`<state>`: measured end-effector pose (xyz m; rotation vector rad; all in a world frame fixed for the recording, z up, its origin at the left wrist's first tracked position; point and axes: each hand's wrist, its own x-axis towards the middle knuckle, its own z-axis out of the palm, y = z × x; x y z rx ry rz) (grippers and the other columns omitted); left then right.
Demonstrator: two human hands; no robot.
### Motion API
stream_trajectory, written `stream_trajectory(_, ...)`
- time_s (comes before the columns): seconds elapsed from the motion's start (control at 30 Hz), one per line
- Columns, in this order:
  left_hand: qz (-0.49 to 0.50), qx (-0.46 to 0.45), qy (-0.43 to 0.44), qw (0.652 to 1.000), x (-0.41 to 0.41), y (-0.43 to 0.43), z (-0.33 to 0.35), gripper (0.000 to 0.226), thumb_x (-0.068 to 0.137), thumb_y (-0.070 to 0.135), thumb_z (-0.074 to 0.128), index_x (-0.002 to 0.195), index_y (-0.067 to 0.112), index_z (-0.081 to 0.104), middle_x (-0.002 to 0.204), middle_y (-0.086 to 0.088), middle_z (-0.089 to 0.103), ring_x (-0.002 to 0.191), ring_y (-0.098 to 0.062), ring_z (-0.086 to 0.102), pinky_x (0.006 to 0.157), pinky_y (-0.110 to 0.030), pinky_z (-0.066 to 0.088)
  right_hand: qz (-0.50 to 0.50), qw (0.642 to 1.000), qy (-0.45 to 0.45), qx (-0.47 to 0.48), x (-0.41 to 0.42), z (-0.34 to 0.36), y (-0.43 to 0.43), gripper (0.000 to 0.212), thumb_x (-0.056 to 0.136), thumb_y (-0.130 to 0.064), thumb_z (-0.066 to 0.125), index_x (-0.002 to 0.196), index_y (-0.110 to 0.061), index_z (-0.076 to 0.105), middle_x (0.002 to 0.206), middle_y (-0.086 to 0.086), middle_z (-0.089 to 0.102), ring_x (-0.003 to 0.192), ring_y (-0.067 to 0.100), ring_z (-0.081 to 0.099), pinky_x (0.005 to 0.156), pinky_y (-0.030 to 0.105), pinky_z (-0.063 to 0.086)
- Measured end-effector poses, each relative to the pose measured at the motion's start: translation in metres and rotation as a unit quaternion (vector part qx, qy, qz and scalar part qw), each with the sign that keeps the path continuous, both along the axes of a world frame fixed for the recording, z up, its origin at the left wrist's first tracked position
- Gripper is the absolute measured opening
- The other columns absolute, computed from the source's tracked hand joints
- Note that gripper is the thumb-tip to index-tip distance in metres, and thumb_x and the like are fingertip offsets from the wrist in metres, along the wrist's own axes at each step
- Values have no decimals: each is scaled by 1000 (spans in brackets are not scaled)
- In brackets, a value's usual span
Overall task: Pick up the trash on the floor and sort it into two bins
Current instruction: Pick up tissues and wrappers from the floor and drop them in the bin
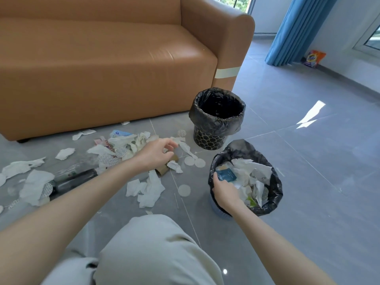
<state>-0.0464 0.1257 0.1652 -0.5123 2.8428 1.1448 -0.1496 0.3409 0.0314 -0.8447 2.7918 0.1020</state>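
Observation:
Torn white tissues (151,190), round white pads (184,190), a dark bottle (76,179) and a brown cardboard tube (164,168) litter the grey floor before the sofa. My left hand (156,153) hovers over the cardboard tube with loosely curled fingers, holding nothing that I can see. My right hand (225,191) is at the near bin (273,194), lined with a black bag and filled with tissues, and holds a small dark blue packet (226,175) over its rim. The far bin (218,118), also black-lined, looks empty inside.
An orange sofa (115,75) stands behind the litter. Blue curtains (296,31) and a detergent bag (313,58) are at the far right wall. My knee (152,249) in light trousers fills the foreground. Open tiled floor lies to the right.

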Motion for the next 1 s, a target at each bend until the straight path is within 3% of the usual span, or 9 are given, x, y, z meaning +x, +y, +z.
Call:
stream_trajectory(0.17, -8, -8, 7, 1000, -1, 3, -3, 30, 96, 20, 46, 125, 21, 53, 123, 3, 58, 102, -14, 57, 85, -26, 44, -116, 993, -10, 20, -21, 2, 36, 67, 94, 0, 34, 152, -14, 4, 125, 19, 57, 102, 32, 61, 69, 33, 42)
stream_trajectory(0.3, -32, -24, -6, 999, -1, 11, -7, 32, 96, 19, 47, 127, 19, 52, 123, 2, 58, 103, -14, 58, 88, -28, 46, -191, 981, -26, 27, -24, 7, 52, 71, 91, -1, 43, 151, -12, 6, 137, 13, 47, 116, 33, 52, 79, 37, 44)
stream_trajectory(0.47, -58, -38, -18, 997, -2, 9, -12, 31, 96, 20, 47, 127, 23, 52, 118, 5, 59, 98, -11, 57, 87, -31, 50, -105, 990, 76, -46, -17, 11, 35, 51, 93, -17, 49, 142, -22, 36, 140, -1, 46, 122, 27, 43, 97, 40, 36)
stream_trajectory(0.57, -54, -24, -32, 998, 2, -1, -15, 30, 96, 20, 46, 125, 23, 52, 116, 3, 62, 101, -13, 58, 84, -26, 47, -59, 988, 37, -134, -8, 13, 7, 41, 94, -19, 45, 134, -24, 49, 135, -2, 52, 120, 25, 47, 97, 38, 37)
stream_trajectory(0.7, 4, -2, -30, 1000, 12, -28, -22, 30, 96, 23, 47, 126, 24, 52, 112, 5, 60, 100, -12, 56, 83, -25, 42, -29, 982, -51, -181, 7, 3, -32, 38, 93, -19, 47, 130, -22, 53, 133, 0, 54, 122, 25, 48, 96, 36, 41)
stream_trajectory(0.87, 127, 75, -2, 989, 33, -69, -66, 26, 93, 19, 49, 118, 25, 56, 113, 2, 61, 102, -15, 58, 87, -31, 47, -3, 975, -148, -168, 28, -32, -80, 39, 94, -19, 46, 133, -24, 50, 137, -1, 50, 127, 21, 43, 95, 33, 41)
stream_trajectory(1.0, 185, 100, -34, 977, 53, -80, -131, 28, 92, 11, 50, 119, 18, 57, 106, 5, 61, 108, -16, 58, 87, -26, 45, 26, 966, -205, -153, 40, -70, -115, 41, 95, -20, 48, 135, -22, 47, 141, -1, 45, 129, 21, 42, 94, 36, 44)
